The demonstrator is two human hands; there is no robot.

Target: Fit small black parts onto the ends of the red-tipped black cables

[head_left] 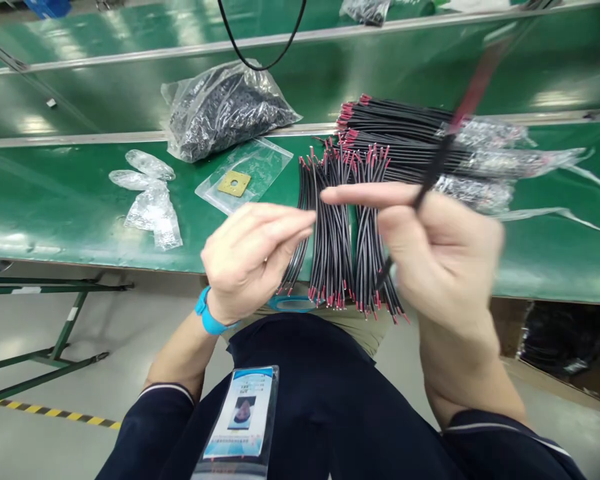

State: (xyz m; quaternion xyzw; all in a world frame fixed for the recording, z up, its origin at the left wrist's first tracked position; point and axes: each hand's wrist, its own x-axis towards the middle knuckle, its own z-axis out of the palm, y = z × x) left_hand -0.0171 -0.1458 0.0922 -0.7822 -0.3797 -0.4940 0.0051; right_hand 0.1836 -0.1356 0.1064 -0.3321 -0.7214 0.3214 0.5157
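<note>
My right hand [443,260] is closed on a black cable [436,163] with a reddish end, pinched between the thumb and the side of the hand; its index finger points left. The cable is smeared by motion and slants up to the right. My left hand [250,250], a blue band on its wrist, has its fingertips pressed together facing the right index finger. Whether anything small is between them I cannot make out. Below and behind both hands, loose bundles of short black cables [333,233] with red ends lie across the green bench's front edge.
More black cables [400,127], partly in clear plastic, lie at the back right. A clear bag of black parts [230,110] rests against the ledge. Before it, a flat plastic bag [265,167] bears a yellow square plate [235,183]. Crumpled plastic bags [153,207] lie left.
</note>
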